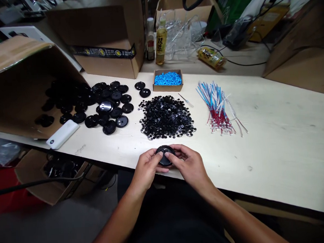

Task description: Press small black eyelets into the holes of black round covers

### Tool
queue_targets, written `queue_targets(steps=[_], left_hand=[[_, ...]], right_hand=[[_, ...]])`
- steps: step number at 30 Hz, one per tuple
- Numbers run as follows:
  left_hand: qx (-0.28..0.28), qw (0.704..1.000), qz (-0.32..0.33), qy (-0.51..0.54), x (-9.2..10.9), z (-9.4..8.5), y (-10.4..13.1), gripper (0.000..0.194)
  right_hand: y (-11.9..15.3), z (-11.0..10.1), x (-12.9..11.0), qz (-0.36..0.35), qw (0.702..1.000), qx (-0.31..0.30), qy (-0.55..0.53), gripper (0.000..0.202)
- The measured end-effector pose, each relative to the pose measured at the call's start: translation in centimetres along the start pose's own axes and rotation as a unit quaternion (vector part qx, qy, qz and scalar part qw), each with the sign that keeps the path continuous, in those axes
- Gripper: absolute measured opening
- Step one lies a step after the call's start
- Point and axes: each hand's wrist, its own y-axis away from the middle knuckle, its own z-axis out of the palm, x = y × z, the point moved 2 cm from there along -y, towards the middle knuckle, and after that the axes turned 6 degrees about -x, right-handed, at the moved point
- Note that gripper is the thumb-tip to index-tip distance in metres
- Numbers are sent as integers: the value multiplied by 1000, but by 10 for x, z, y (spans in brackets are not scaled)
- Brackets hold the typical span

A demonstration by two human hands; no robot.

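Observation:
Between my two hands, at the front edge of the table, is a round black plastic cover (166, 159) with a raised rim. My left hand (148, 166) grips its left side, thumb laid on the inner face. On the right side my right hand (189, 163) holds it too, with the thumb pressing near the middle. Whether a small part sits under the thumbs I cannot tell. Just beyond my hands lies a heap of small black ring-like parts (165, 116). More round black covers (114, 102) are piled to the left, some spilling from a tipped cardboard box (19, 85).
A small carton of blue pieces (167, 81) stands behind the heap, near a thin screwdriver-like tool (186, 100). Bundled blue, white and red wires (217, 109) lie to the right. A white power bank-like block (63, 134) rests at the left edge. Bottles (161, 41) stand at the back.

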Motion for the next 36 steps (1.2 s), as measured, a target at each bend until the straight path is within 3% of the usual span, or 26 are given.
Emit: queue_targets(steps=[9, 17, 36], left_hand=[[-1, 1000, -16, -1, 2, 1, -1, 41], [-14, 1000, -11, -13, 1, 1, -2, 40], [-23, 997, -8, -75, -7, -3, -5, 31]], right_hand=[[-2, -2, -7, 14, 1000, 12, 7, 36], [-4, -3, -8, 47, 997, -19, -51, 40], [-4, 2, -11, 84, 993, 6, -87, 27]])
